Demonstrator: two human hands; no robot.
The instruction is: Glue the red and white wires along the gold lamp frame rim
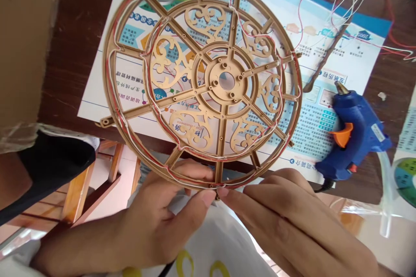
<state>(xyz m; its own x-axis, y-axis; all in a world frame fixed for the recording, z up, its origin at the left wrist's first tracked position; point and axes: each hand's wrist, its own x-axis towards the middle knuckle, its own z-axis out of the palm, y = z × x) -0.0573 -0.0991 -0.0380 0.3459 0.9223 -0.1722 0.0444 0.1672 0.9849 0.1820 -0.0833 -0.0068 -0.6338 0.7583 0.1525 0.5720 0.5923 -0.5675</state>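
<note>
A round gold-brown plastic wheel frame with spokes and scrollwork lies tilted over the near edge of the table. Red and white wires run along its inner and outer rings. My left hand is closed around the near part of the outer rim, thumb on the outside and fingers reaching underneath. Beside that thumb, my right hand has its fingers folded together, one fingertip pressing at the wires on the rim near a spoke end. Its other fingertips are hidden.
Printed sheets cover part of the dark table. To the right lies a blue glue gun with an orange trigger and clear glue stick. A brown stick and loose wires are behind it. A cardboard box stands left.
</note>
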